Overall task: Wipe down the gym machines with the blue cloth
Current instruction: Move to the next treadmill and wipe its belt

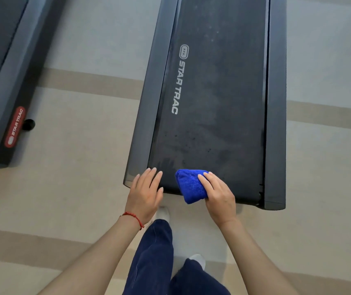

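Note:
A dark treadmill (213, 99) with a black belt marked STAR TRAC stretches away from me in the middle of the view. A folded blue cloth (189, 185) lies on the belt at its near end. My right hand (219, 196) rests on the cloth's right side, fingers curled over it and holding it against the belt. My left hand (145, 190) lies flat with straight fingers on the near left corner of the treadmill, at the grey side rail. A red string bracelet circles my left wrist.
A second treadmill (2, 86) with a red STAR TRAC badge runs along the far left, a black foot beside it. Pale floor (81, 156) with tan stripes lies between the machines. My legs in dark blue trousers and white shoes stand just behind the treadmill's end.

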`<move>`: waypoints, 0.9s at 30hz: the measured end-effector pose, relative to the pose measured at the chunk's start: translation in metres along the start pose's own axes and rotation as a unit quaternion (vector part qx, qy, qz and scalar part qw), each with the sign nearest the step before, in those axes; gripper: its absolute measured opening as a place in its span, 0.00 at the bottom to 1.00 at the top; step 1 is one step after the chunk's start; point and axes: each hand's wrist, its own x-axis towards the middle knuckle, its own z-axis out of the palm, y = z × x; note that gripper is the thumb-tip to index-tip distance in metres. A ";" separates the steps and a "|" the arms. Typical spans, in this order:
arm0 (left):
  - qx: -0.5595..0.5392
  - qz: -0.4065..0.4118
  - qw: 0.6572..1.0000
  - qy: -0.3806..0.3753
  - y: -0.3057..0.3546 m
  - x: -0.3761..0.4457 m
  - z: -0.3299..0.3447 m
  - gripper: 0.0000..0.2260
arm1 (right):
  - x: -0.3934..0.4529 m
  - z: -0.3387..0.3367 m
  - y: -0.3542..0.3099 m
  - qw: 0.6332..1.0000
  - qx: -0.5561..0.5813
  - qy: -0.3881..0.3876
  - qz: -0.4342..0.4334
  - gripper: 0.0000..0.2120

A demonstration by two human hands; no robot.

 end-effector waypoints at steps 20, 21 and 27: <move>0.029 0.014 0.999 0.031 -0.080 0.073 0.211 0.28 | 0.008 0.212 0.100 0.997 -0.022 0.070 -0.019 0.18; 0.027 0.013 0.999 0.037 -0.084 0.078 0.221 0.28 | 0.011 0.223 0.104 0.996 -0.026 0.078 -0.021 0.18; 0.021 0.016 0.997 0.069 -0.110 0.098 0.274 0.28 | 0.025 0.285 0.112 0.989 -0.046 0.134 -0.038 0.24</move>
